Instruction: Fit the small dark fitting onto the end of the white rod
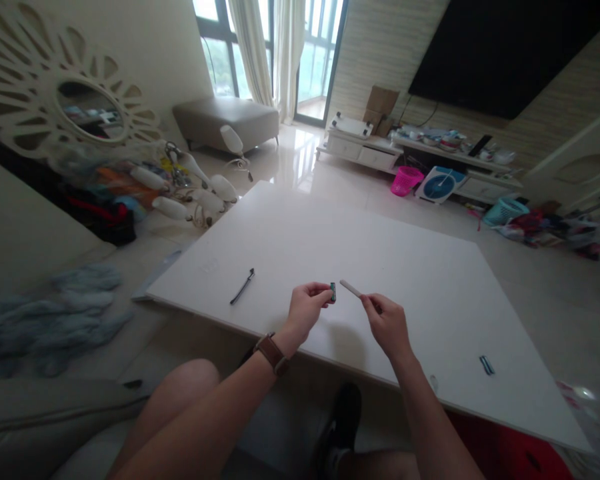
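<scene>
My left hand [307, 308], with a brown watch strap on its wrist, pinches a small dark green rectangular piece that looks like a razor cartridge [333, 292]. Between the thumb and fingers of my right hand [387, 323] is a thin, flat, greyish stick [350, 288] with a rounded end. The stick's tip points at the cartridge, a small gap apart from it. Both hands are above the white table [405, 260]. A dark razor [243, 287] lies on the tabletop to the left. Toward the right end lies another small dark, striped piece [487, 365], apart from both hands.
A small clear round item [434, 383] sits at the table's near edge, beside my right forearm. A lamp with several white shades [220, 187] stands off the far left corner. Beyond the table are a pink basket [407, 180] and a TV cabinet [365, 153].
</scene>
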